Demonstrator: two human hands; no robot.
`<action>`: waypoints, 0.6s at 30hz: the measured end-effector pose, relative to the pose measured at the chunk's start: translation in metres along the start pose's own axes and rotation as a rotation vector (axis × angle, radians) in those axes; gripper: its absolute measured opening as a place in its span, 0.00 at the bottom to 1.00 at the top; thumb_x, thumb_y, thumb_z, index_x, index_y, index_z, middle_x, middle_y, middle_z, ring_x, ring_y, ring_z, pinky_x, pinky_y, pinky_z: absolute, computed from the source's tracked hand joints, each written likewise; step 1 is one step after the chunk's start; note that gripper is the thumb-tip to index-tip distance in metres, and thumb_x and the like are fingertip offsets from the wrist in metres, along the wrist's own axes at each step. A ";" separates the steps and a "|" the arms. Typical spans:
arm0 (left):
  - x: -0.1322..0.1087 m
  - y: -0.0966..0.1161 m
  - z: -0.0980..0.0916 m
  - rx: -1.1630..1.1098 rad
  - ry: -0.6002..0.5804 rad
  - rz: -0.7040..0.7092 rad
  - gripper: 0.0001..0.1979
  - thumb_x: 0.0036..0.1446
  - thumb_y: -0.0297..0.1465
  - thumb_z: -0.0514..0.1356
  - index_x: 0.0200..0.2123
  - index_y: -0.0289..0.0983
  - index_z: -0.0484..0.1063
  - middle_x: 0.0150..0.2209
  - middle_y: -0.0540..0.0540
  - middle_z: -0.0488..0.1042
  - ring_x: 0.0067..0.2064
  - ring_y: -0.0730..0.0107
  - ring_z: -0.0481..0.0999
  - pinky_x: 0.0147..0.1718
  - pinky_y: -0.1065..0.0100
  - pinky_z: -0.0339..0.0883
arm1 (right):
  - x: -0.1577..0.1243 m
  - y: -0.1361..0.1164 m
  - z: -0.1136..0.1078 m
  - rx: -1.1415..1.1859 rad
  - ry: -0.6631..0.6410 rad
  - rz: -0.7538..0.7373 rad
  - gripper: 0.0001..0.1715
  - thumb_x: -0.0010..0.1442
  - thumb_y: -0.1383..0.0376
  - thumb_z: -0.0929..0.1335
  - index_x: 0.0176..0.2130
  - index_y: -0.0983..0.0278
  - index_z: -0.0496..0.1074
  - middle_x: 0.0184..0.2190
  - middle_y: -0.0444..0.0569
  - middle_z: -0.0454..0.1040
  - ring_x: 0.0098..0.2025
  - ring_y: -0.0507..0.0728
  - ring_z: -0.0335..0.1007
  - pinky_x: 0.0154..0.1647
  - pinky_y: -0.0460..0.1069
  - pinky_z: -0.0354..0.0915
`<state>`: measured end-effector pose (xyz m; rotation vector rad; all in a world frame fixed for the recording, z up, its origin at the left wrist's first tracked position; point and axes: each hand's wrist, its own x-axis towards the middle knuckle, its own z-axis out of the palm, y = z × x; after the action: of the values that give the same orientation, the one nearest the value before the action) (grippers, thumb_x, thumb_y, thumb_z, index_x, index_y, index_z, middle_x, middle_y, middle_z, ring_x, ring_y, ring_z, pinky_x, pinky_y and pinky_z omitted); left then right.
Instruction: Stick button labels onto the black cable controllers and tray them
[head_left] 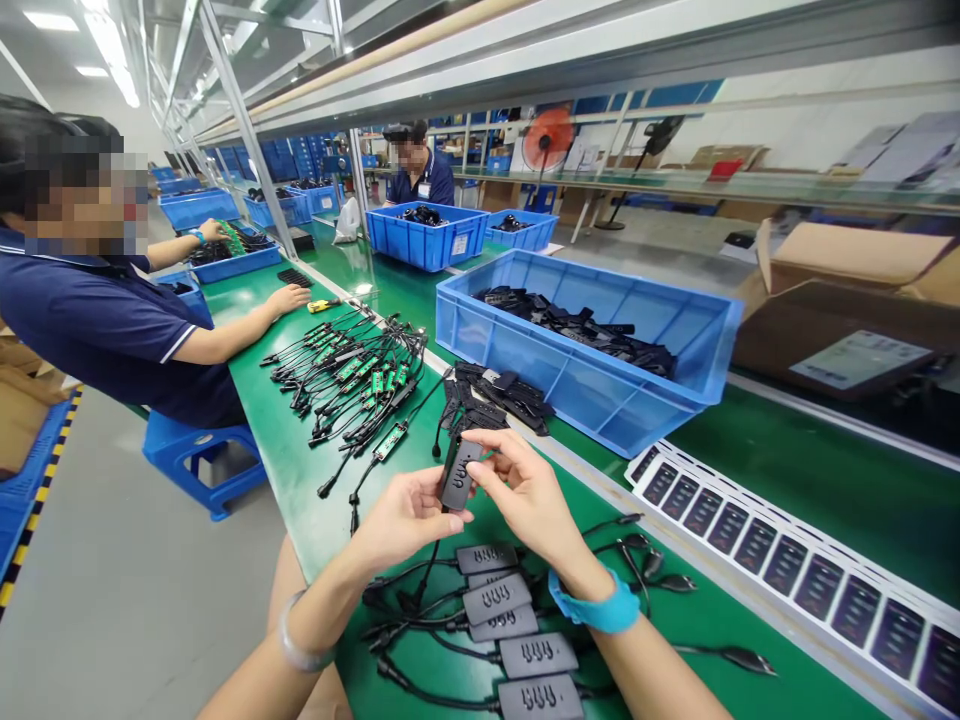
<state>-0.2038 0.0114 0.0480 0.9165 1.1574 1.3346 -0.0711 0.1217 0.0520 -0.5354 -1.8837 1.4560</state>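
Both hands hold one small black plastic case [459, 478] above the green bench. My left hand [411, 512] grips its lower left side between thumb and fingers. Around its upper right part close the thumb and fingers of my right hand [513, 482]. A black cable hangs below the case. Beneath my wrists lie several assembled black cases with cables [496, 597]. Just behind the held case is a pile of loose black covers [480, 398]. Green circuit boards with black cables [349, 370] are spread to the left.
A large blue bin [577, 400] of black parts stands behind the pile. A sheet of dark labels [787, 570] lies at the right. A co-worker [97, 310] sits at the left, one hand by a yellow tool [322, 305]. Another person [424, 175] is farther back.
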 end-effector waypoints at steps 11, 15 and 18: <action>-0.009 0.001 0.008 0.632 0.099 0.177 0.15 0.66 0.36 0.51 0.50 0.36 0.70 0.35 0.47 0.78 0.30 0.71 0.74 0.32 0.70 0.68 | 0.003 -0.001 -0.006 0.058 -0.114 0.074 0.20 0.64 0.50 0.62 0.42 0.62 0.71 0.31 0.46 0.68 0.30 0.53 0.64 0.30 0.48 0.62; -0.012 0.009 0.010 0.726 0.101 0.173 0.13 0.66 0.36 0.51 0.43 0.36 0.71 0.27 0.50 0.74 0.25 0.73 0.72 0.28 0.72 0.65 | 0.001 -0.004 -0.006 0.088 -0.050 0.062 0.20 0.61 0.48 0.65 0.34 0.62 0.70 0.27 0.44 0.66 0.27 0.52 0.59 0.28 0.48 0.58; -0.012 0.014 0.005 0.699 0.019 0.134 0.15 0.65 0.39 0.53 0.46 0.37 0.73 0.35 0.46 0.72 0.32 0.70 0.72 0.28 0.72 0.66 | 0.004 -0.011 -0.015 0.282 -0.009 0.093 0.20 0.56 0.48 0.67 0.37 0.62 0.71 0.30 0.47 0.70 0.28 0.53 0.62 0.24 0.47 0.57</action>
<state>-0.2005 0.0009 0.0641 1.4994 1.6413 1.0418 -0.0619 0.1312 0.0650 -0.4859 -1.6400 1.7520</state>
